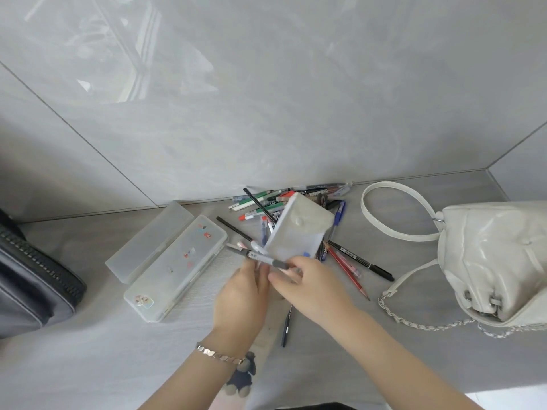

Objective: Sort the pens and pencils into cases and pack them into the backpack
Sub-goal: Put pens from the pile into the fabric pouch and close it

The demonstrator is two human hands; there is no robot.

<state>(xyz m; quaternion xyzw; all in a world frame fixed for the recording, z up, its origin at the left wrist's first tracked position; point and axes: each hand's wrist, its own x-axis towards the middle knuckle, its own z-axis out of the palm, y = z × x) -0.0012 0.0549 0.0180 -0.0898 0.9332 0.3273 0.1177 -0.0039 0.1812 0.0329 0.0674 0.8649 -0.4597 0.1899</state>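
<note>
Item: soft translucent pouch (299, 229) with a snap flap. Likely light, limp and slick, so best taken by its lower edge, where the right hand (307, 282) grips it; it stands just beyond the fingers. Grey pen (263, 257) — stiff, light — is pinched by the left hand (242, 288) at its fingertips. Loose pens and pencils (266, 202) lie beyond both hands.

The left wrist (233, 335) wears a silver link bracelet (219, 355) with plush charm (241, 377).

Dark bag (35, 279) cut off at left edge — white handbag (488, 261) at right; pen pile (260, 202) partly behind pouch (299, 232).
</note>
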